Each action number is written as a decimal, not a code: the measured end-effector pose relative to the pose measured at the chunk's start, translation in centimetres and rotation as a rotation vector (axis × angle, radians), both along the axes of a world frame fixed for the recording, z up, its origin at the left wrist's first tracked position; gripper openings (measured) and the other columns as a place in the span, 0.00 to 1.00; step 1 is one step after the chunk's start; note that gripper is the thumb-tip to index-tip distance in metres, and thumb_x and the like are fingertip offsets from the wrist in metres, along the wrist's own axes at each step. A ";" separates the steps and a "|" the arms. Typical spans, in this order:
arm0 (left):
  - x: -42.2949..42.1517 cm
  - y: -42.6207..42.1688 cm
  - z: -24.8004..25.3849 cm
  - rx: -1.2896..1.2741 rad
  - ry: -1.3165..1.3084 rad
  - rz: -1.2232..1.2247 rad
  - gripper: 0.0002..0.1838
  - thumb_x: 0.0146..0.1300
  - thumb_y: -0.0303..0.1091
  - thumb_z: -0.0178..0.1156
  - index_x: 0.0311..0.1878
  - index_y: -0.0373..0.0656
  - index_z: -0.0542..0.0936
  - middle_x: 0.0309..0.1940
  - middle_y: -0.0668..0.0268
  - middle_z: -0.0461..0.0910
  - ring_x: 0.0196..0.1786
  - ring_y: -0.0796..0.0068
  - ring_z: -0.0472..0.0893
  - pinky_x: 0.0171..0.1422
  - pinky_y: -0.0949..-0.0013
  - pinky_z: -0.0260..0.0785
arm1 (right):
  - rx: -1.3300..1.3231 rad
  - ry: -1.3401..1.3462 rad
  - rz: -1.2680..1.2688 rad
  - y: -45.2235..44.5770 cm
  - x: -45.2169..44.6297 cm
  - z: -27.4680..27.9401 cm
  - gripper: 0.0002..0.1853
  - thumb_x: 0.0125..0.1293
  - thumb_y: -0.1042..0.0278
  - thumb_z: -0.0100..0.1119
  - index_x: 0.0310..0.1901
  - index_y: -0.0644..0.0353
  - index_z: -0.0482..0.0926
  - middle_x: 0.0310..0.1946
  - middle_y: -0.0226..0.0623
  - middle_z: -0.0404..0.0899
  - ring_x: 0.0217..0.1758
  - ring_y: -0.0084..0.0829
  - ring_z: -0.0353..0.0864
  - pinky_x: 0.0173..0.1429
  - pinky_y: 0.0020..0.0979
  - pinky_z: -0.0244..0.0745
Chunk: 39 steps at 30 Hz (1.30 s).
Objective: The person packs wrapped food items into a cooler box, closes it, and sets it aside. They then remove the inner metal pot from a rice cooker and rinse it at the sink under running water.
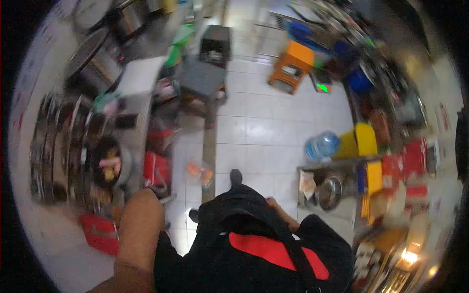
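Observation:
My left arm [139, 224] is bent at the lower left, beside a counter with cookware. Its hand does not show. Near the arm is a dark round pan [120, 163] holding a pink piece [110, 162] and yellowish-brown pieces. My right hand [277, 207] hangs low in front of my black clothing and is partly hidden by it. Its fingers are blurred, and I cannot make out anything in them.
A grey stool [202, 77] and an orange stool [294, 61] stand ahead on the white tiled floor [254, 124]. To the right are a large clear water bottle [322, 145], a yellow container [365, 139] and a metal bowl [330, 191]. Large metal pots [100, 61] stand at the upper left.

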<state>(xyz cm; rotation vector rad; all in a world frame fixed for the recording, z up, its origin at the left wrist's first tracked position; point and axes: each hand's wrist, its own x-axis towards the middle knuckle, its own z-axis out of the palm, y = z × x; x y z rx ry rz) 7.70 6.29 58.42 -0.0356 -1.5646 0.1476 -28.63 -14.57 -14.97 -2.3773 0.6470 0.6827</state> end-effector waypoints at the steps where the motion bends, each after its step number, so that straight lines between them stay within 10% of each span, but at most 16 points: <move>1: 0.1 -3.0 0.2 0.011 -0.013 -0.085 0.19 0.68 0.44 0.50 0.57 0.47 0.74 0.56 0.60 0.71 0.57 0.68 0.72 0.59 0.62 0.67 | -0.031 -0.019 -0.064 -2.2 1.1 2.2 0.19 0.66 0.53 0.50 0.37 0.64 0.79 0.24 0.44 0.79 0.27 0.35 0.79 0.31 0.41 0.74; 3: 0.1 -7.8 0.5 0.004 -0.038 -0.210 0.19 0.68 0.44 0.50 0.57 0.46 0.74 0.55 0.60 0.71 0.56 0.68 0.72 0.58 0.62 0.67 | 0.730 -0.224 -1.388 -6.9 2.0 6.2 0.20 0.67 0.52 0.51 0.41 0.65 0.79 0.25 0.37 0.79 0.22 0.33 0.77 0.26 0.31 0.72; 6: 0.2 -14.0 0.9 0.006 -0.082 -0.322 0.19 0.68 0.44 0.49 0.56 0.45 0.74 0.53 0.61 0.72 0.54 0.68 0.72 0.57 0.63 0.67 | 0.568 -0.525 -1.477 -13.8 2.9 9.2 0.21 0.67 0.50 0.51 0.39 0.65 0.79 0.25 0.38 0.79 0.19 0.26 0.76 0.22 0.23 0.69; 12: 4.0 -22.3 0.3 0.031 -0.127 -0.393 0.19 0.68 0.43 0.48 0.54 0.42 0.74 0.50 0.61 0.73 0.50 0.68 0.73 0.55 0.64 0.67 | 0.519 -0.532 -1.459 -18.7 5.2 5.5 0.21 0.67 0.52 0.49 0.39 0.66 0.79 0.26 0.41 0.79 0.21 0.30 0.77 0.24 0.29 0.72; 13: 5.2 -23.4 0.2 0.025 -0.136 -0.382 0.19 0.68 0.43 0.48 0.54 0.42 0.74 0.49 0.61 0.74 0.50 0.68 0.73 0.55 0.65 0.67 | 0.136 -0.414 -0.968 -19.5 4.2 -1.5 0.22 0.67 0.51 0.48 0.40 0.66 0.79 0.27 0.41 0.80 0.23 0.32 0.78 0.25 0.32 0.73; 15: 7.9 -25.6 -0.2 0.009 -0.142 -0.353 0.19 0.68 0.43 0.48 0.54 0.41 0.74 0.48 0.61 0.74 0.49 0.68 0.74 0.54 0.65 0.67 | 0.520 -0.270 -1.313 -18.0 8.0 0.1 0.24 0.68 0.49 0.47 0.40 0.65 0.79 0.30 0.43 0.81 0.27 0.36 0.80 0.30 0.35 0.76; 18: 13.2 -28.7 -1.6 -0.007 -0.125 -0.289 0.19 0.68 0.43 0.47 0.53 0.40 0.74 0.46 0.61 0.75 0.47 0.68 0.74 0.53 0.66 0.67 | -0.085 -0.002 -0.386 -17.9 12.1 0.2 0.24 0.68 0.49 0.47 0.43 0.65 0.80 0.34 0.48 0.83 0.31 0.38 0.82 0.39 0.38 0.78; 23: 25.0 -35.5 -4.8 0.093 -0.005 0.023 0.19 0.68 0.43 0.46 0.52 0.38 0.74 0.43 0.61 0.76 0.44 0.68 0.75 0.51 0.67 0.67 | 0.088 -0.033 -0.424 -27.8 19.8 1.0 0.21 0.64 0.50 0.51 0.38 0.63 0.81 0.31 0.44 0.82 0.27 0.39 0.81 0.36 0.37 0.77; 26: 32.2 -42.7 -12.9 0.627 0.154 0.408 0.20 0.68 0.43 0.46 0.51 0.36 0.74 0.42 0.61 0.76 0.42 0.68 0.75 0.50 0.68 0.67 | 0.360 -0.448 -0.807 -35.2 24.4 -4.2 0.21 0.61 0.49 0.54 0.37 0.61 0.82 0.28 0.42 0.82 0.25 0.38 0.80 0.34 0.36 0.76; 27: 34.0 -45.4 -17.3 0.903 0.212 0.481 0.20 0.68 0.43 0.46 0.51 0.36 0.74 0.41 0.61 0.77 0.41 0.68 0.75 0.50 0.68 0.67 | 0.450 -0.160 -1.154 -36.9 28.4 3.8 0.19 0.60 0.51 0.55 0.38 0.61 0.82 0.30 0.41 0.83 0.27 0.37 0.81 0.35 0.36 0.77; 29: 35.9 -49.5 -27.8 1.656 0.279 0.628 0.13 0.67 0.36 0.51 0.44 0.35 0.77 0.36 0.61 0.79 0.41 0.71 0.76 0.50 0.69 0.67 | 0.270 -0.469 -0.818 -41.0 30.3 4.3 0.13 0.59 0.61 0.58 0.41 0.59 0.82 0.36 0.31 0.81 0.36 0.26 0.78 0.35 0.29 0.75; 31: 35.5 -49.2 -42.4 1.878 0.253 0.597 0.14 0.64 0.39 0.55 0.45 0.38 0.79 0.39 0.58 0.81 0.41 0.70 0.78 0.48 0.66 0.70 | 0.620 -0.258 -1.290 -42.1 35.4 13.2 0.19 0.61 0.55 0.58 0.48 0.57 0.80 0.44 0.33 0.80 0.49 0.28 0.75 0.48 0.39 0.72; 34: 32.7 -45.6 -51.5 2.163 -0.182 0.495 0.24 0.64 0.50 0.54 0.51 0.38 0.78 0.43 0.56 0.81 0.44 0.64 0.79 0.50 0.61 0.70 | 0.688 0.055 -1.117 -43.2 37.4 14.1 0.22 0.64 0.53 0.56 0.55 0.57 0.76 0.51 0.37 0.77 0.56 0.31 0.72 0.56 0.38 0.69; 37: 31.3 -41.9 -59.1 2.664 0.145 0.000 0.28 0.65 0.55 0.51 0.54 0.38 0.77 0.45 0.56 0.80 0.46 0.61 0.79 0.51 0.60 0.69 | 0.780 0.124 -0.727 -45.9 37.3 12.5 0.24 0.66 0.52 0.53 0.59 0.57 0.73 0.54 0.39 0.75 0.57 0.33 0.72 0.56 0.38 0.70; 39: 32.3 -39.6 -62.0 2.776 0.185 0.110 0.27 0.65 0.54 0.51 0.53 0.38 0.78 0.44 0.57 0.80 0.46 0.62 0.78 0.51 0.60 0.69 | 0.767 0.138 -0.655 -49.1 37.1 10.5 0.25 0.66 0.51 0.52 0.60 0.57 0.71 0.55 0.39 0.75 0.56 0.34 0.72 0.56 0.40 0.71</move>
